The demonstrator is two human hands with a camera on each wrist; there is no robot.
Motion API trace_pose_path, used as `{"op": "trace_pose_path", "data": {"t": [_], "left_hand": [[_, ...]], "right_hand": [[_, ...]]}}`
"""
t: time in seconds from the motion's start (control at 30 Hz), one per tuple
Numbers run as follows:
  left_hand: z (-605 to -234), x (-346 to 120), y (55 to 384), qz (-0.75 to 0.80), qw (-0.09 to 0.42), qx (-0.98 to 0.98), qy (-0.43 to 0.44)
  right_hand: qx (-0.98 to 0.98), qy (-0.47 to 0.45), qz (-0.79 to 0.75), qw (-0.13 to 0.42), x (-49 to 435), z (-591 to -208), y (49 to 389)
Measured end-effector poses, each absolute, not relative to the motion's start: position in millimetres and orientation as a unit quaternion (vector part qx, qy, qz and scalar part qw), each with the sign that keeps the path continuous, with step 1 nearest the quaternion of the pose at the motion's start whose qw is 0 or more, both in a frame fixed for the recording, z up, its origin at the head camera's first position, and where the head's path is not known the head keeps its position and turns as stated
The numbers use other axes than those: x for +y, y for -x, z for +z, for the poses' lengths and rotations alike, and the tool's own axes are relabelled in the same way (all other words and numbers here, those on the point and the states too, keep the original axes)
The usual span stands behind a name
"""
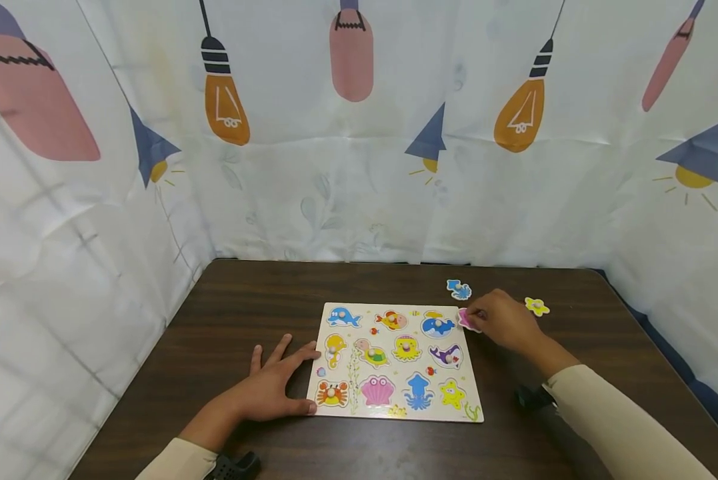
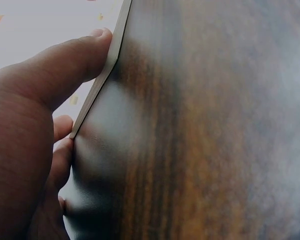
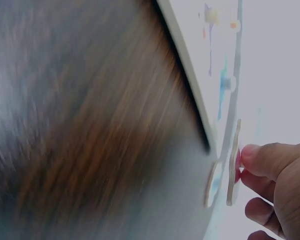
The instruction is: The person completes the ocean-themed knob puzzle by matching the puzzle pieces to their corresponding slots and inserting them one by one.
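A white wooden puzzle board [image 1: 365, 312] with colourful sea animals lies on the dark table. My left hand [image 1: 269, 390] is spread at its left side, with the thumb and a fingertip touching the edge. In the left wrist view, the thumb [image 2: 75, 62] lies along the board's rim. At the board's upper right corner, my right hand [image 1: 505, 323] pinches a pink puzzle piece [image 1: 465, 320], partly hidden by the fingers. The right wrist view shows that piece edge-on [image 3: 233, 175], held by its knob and raised off the table.
Beyond the board's upper right corner lies a blue squid-like piece [image 1: 459, 289]. A yellow star-shaped piece [image 1: 537, 307] rests to the right of my right hand. Several knobbed pieces, among them a crab [image 1: 332, 395], sit in the board. A patterned curtain [image 1: 365, 200] hangs behind the table.
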State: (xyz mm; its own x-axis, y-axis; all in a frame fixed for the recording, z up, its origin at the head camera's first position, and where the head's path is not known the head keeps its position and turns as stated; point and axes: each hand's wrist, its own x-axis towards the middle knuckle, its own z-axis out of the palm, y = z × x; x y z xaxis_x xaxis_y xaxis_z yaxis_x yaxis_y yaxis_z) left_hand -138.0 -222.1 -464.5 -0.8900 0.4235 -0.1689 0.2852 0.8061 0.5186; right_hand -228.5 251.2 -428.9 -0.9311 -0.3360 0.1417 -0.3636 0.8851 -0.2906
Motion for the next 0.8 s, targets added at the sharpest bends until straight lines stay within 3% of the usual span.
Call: {"op": "trace_pose_path", "data": {"t": [0.8], "left_hand": [[-461.8, -221.2, 138.1, 0.250, 0.144, 0.940, -0.182]], "right_hand": [[-0.945, -0.280, 0.163, 0.053, 200.5, -428.8, 179.2]]}}
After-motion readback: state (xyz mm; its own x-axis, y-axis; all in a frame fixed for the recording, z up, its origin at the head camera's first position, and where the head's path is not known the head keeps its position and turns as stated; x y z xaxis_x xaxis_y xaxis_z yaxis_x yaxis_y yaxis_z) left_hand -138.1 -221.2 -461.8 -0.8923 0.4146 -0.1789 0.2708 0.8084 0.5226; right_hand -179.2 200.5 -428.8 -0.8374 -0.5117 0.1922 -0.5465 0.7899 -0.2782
